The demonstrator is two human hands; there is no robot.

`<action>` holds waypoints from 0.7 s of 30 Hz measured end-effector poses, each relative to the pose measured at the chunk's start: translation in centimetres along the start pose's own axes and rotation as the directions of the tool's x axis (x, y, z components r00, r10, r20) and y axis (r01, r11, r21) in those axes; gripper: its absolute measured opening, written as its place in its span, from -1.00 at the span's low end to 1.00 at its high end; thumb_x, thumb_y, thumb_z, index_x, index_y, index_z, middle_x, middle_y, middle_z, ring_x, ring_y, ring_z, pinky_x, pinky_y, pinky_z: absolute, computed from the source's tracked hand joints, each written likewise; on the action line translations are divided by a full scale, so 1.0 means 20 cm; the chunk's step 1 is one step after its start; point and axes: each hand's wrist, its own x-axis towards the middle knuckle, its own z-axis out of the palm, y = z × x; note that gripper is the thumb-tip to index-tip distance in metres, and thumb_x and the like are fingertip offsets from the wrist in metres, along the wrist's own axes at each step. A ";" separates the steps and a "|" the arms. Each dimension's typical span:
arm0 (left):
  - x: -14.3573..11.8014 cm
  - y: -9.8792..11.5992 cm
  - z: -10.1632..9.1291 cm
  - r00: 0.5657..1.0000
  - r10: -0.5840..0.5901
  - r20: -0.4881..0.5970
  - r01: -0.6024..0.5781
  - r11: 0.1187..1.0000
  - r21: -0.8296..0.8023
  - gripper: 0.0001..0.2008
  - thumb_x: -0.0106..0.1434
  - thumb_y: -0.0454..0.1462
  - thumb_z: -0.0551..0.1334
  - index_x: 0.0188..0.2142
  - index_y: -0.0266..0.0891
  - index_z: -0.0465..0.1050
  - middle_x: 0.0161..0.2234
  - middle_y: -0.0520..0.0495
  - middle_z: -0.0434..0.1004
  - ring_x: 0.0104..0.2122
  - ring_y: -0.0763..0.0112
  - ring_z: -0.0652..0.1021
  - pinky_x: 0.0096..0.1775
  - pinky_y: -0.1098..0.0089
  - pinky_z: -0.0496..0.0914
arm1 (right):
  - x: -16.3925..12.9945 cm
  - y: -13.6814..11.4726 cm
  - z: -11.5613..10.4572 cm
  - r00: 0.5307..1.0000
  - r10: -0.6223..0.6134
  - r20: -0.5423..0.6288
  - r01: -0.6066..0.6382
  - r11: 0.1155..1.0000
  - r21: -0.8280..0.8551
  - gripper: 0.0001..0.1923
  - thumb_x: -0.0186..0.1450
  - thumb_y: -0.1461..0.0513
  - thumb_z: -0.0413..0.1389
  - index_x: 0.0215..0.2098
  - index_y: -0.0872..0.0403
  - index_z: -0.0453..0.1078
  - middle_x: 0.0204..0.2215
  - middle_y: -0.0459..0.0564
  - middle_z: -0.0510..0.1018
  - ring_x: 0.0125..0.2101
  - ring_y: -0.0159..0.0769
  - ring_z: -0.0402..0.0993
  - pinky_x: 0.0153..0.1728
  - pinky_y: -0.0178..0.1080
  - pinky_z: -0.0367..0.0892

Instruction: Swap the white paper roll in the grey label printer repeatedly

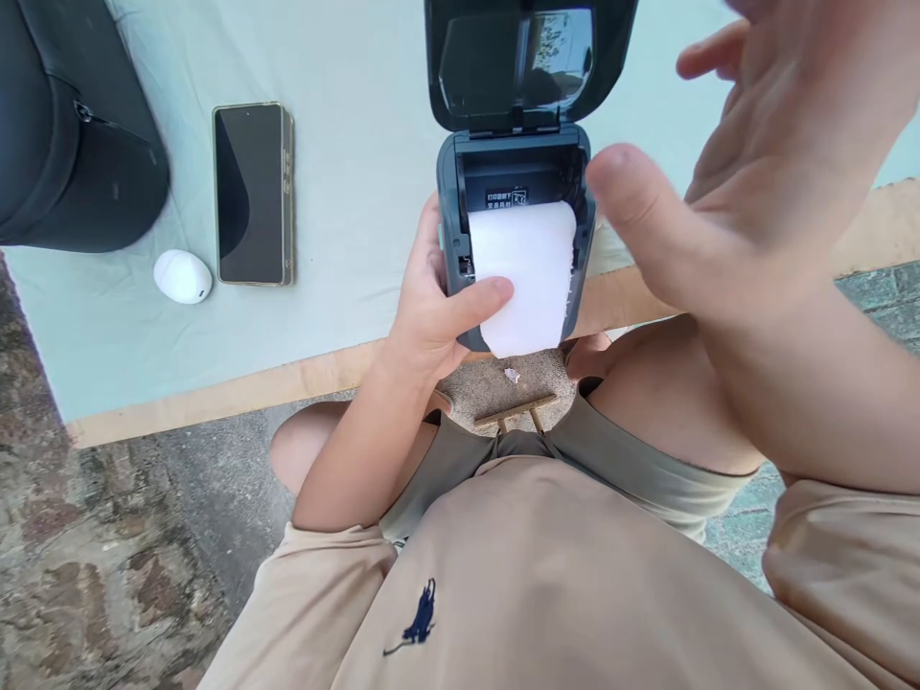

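My left hand [438, 311] grips a dark label printer [454, 182] from its left side, its thumb pressed on the white paper roll [532, 273] inside. The printer's lid [438, 67] stands raised at the top, with a clear window in it. A loose end of paper hangs over the printer's front edge. My right hand [747, 182] is lifted to the right of the printer, palm showing and fingers apart, somewhat blurred. Its thumb tip appears close to the printer's right rim; whether they touch I cannot tell. Some of its fingers run out of frame.
On the pale cloth-covered table [345, 192] lie a smartphone [251, 192] and a white rounded case [182, 276]. A large black zippered bag [86, 144] stands at the far left. The table's wooden front edge [237, 391] runs just before my knees.
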 end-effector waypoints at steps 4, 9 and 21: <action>0.00 0.00 0.00 1.000 -0.010 0.006 0.010 1.000 -0.022 -0.41 0.10 -0.20 0.46 0.09 0.04 0.32 -0.12 -0.02 0.60 -0.03 0.01 0.63 -0.22 0.14 0.58 | 0.01 0.03 0.01 0.991 -0.115 -0.069 0.116 0.993 0.009 -0.53 0.39 0.06 0.04 0.24 -0.05 0.25 0.11 -0.05 0.44 0.10 -0.29 0.49 0.04 -0.21 0.39; 0.01 0.00 0.01 1.000 -0.005 -0.022 0.004 0.999 -0.051 -0.40 -0.03 -0.15 0.53 0.00 0.06 0.39 -0.16 -0.05 0.61 0.04 -0.15 0.57 -0.20 0.07 0.54 | 0.00 0.05 0.02 0.945 -0.327 0.013 0.326 0.935 -0.143 -0.65 0.39 0.04 0.03 0.03 0.01 0.42 -0.05 -0.04 0.44 0.06 -0.26 0.41 -0.08 -0.23 0.37; -0.01 0.00 0.01 1.000 -0.001 -0.006 0.001 1.000 -0.011 -0.35 0.13 -0.18 0.44 0.17 0.00 0.26 -0.11 -0.07 0.59 0.05 -0.07 0.61 -0.16 0.13 0.58 | 0.02 0.06 0.01 0.878 -0.444 0.179 0.468 0.874 -0.129 -0.61 0.42 0.05 -0.02 -0.01 0.17 0.42 -0.03 0.14 0.44 0.07 -0.27 0.41 0.11 -0.16 0.40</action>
